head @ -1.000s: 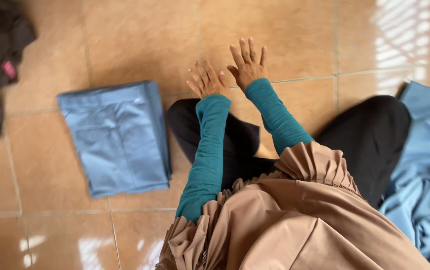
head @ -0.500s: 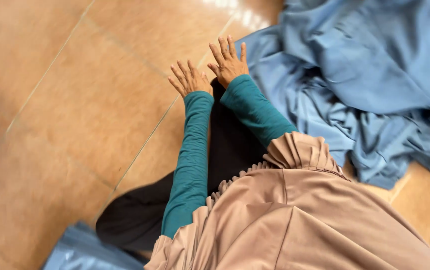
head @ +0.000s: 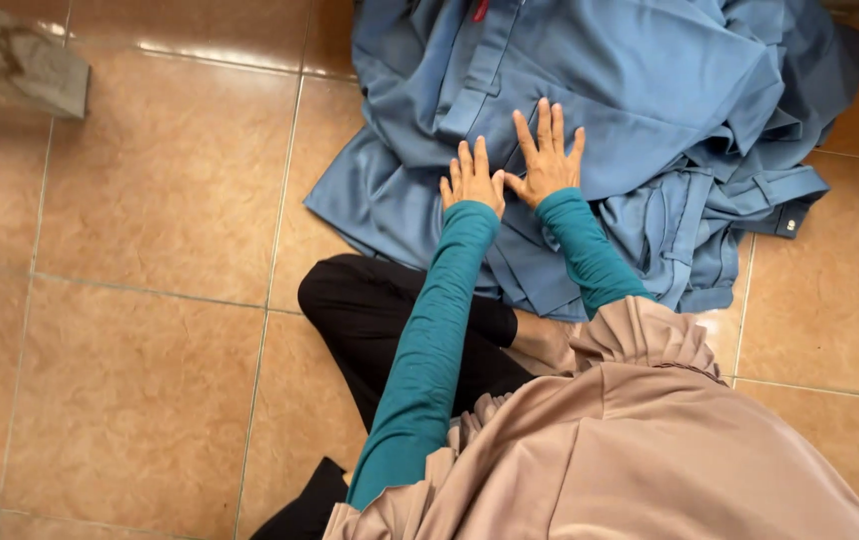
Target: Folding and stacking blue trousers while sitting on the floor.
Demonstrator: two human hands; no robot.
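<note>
- Blue garments (head: 640, 90), heaped and crumpled on glossy tan floor tiles (head: 140, 200) crossed by grout lines.
- Left hand (head: 472, 180) and right hand (head: 548, 160) flat, fingers spread, gripping nothing, pressing on the heap.
- Grey cloth (head: 20, 60) at far left corner.

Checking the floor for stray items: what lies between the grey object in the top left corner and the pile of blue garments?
In the head view, only bare tiled floor separates the grey object from the blue garment pile.
</note>
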